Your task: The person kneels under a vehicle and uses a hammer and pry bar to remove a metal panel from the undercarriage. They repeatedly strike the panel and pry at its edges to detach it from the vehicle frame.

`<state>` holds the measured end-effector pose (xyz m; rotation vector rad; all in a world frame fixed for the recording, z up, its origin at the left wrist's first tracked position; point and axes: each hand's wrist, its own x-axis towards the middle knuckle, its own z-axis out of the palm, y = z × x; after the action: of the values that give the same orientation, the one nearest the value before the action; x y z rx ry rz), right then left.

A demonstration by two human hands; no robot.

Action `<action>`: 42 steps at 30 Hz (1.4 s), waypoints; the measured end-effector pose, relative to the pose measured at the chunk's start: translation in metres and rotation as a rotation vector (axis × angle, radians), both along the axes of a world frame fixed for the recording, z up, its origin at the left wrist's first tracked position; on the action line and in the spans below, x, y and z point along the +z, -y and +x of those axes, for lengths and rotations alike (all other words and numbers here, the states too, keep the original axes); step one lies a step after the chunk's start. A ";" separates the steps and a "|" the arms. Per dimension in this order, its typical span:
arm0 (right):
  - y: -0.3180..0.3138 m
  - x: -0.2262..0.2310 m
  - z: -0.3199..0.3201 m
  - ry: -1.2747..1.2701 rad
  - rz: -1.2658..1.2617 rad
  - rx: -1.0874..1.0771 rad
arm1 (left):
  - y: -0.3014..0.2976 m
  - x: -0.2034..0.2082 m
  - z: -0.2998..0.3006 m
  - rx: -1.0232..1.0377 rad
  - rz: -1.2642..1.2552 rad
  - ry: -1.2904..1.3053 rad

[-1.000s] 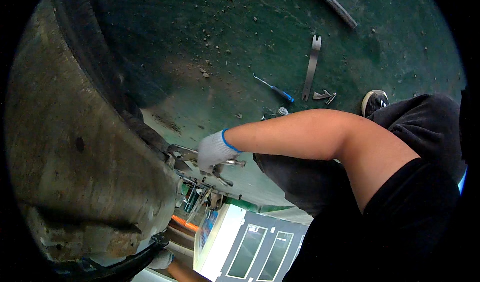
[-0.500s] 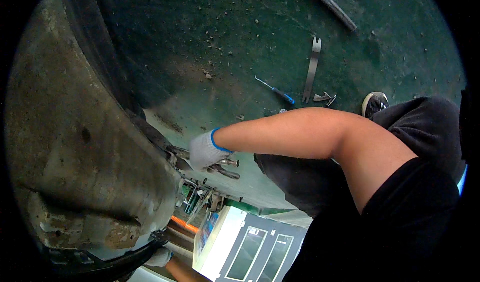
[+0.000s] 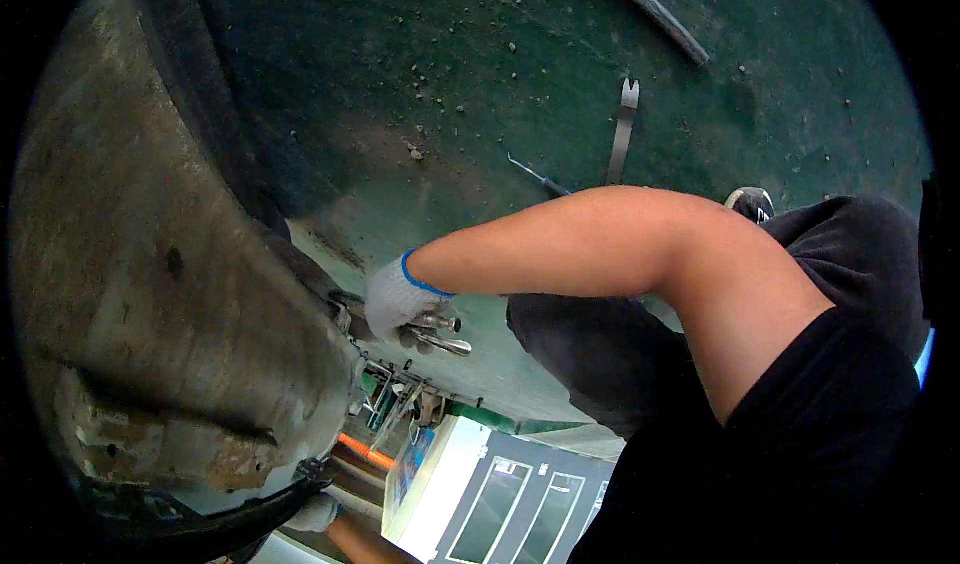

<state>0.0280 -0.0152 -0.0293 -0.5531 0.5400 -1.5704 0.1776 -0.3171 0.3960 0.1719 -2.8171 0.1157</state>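
Note:
My right hand (image 3: 395, 299), in a grey knit glove with a blue cuff, is closed around silver locking pliers (image 3: 450, 345). Two handle ends stick out below the glove; the jaws are hidden by the hand and the panel edge. The pliers sit at the right edge of a large, dirty, curved vehicle panel (image 3: 180, 254). Low in the view, my gloved left hand (image 3: 318, 513) is against the black trim (image 3: 240, 529) along the panel's lower edge. Its fingers are hidden behind the trim.
On the green floor lie a fork-ended pry bar (image 3: 623, 129), a hooked pick (image 3: 531, 170) partly behind my forearm, a grey tube (image 3: 655, 14) and scattered dirt clumps (image 3: 415, 152). An orange hose (image 3: 367, 451) and grey doors (image 3: 520, 509) show beyond the panel.
My right hand has shifted slightly left and up with the pliers, whose handles now look turned. The forearm now covers the pick's blue handle and a small metal piece. My left hand has hardly moved.

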 end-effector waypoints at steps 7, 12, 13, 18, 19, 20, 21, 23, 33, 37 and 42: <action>-0.011 0.009 0.004 0.046 -0.062 -0.041 | -0.005 0.002 0.006 0.003 -0.003 -0.015; 0.020 -0.009 0.006 0.023 -0.132 0.019 | -0.006 -0.008 -0.002 -0.034 -0.004 -0.028; -0.004 0.006 0.001 0.163 -0.039 0.084 | -0.008 -0.007 0.003 -0.031 -0.014 -0.029; -0.021 0.020 0.004 0.323 0.100 0.124 | -0.058 -0.038 -0.020 0.055 0.204 -0.169; -0.013 0.015 0.008 0.311 0.084 0.138 | -0.045 -0.031 -0.013 0.001 0.081 -0.125; -0.010 0.015 0.009 0.300 0.068 0.152 | -0.034 -0.025 -0.007 -0.055 -0.041 -0.090; -0.007 0.014 0.008 0.216 0.052 0.138 | -0.023 -0.017 -0.005 -0.182 -0.247 -0.038; -0.011 0.015 0.006 0.056 0.032 0.106 | -0.027 -0.022 -0.005 -0.151 -0.203 -0.033; -0.027 0.036 -0.006 -0.400 0.098 -0.062 | -0.018 -0.020 -0.006 -0.290 -0.349 -0.021; -0.008 0.022 -0.004 -0.653 -0.066 -0.087 | -0.018 -0.019 -0.006 -0.063 -0.127 -0.085; -0.026 0.025 0.016 -0.466 0.080 -0.046 | 0.019 0.001 0.014 -0.180 -0.260 -0.047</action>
<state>0.0444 0.0109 -0.0043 -0.8576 0.9676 -1.4572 0.1919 -0.3358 0.3966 -0.1358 -2.7225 0.4275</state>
